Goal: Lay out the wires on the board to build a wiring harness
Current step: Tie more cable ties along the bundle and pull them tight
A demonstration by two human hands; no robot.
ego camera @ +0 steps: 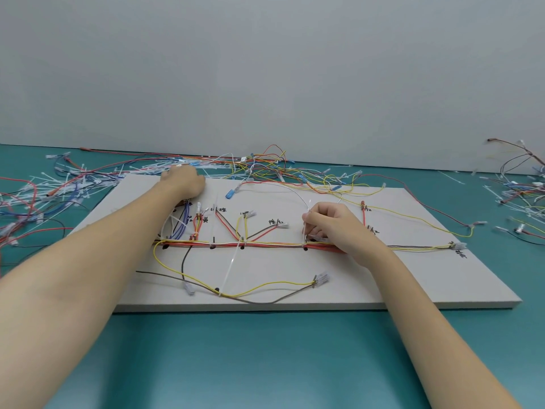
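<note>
A white board point(398, 278) lies on the teal table, with a trunk of red, yellow, white and brown wires point(265, 245) running across its middle and branches rising to handwritten labels. My right hand point(333, 225) rests on the trunk right of centre and pinches a thin white wire point(298, 199) that arcs up and to the left. My left hand point(184, 180) reaches over the board's far left edge into the pile of white cable ties point(141, 169); its fingertips are hidden. A loose white cable tie point(231, 267) crosses the trunk. A yellow and a brown wire point(265, 286) loop across the near half.
Loose coloured wires and cable ties point(38, 196) cover the table left of the board and along the wall behind point(265, 163). Another tangle of wires point(519, 187) sits at the far right. A blue connector point(231, 192) lies on the board's far edge.
</note>
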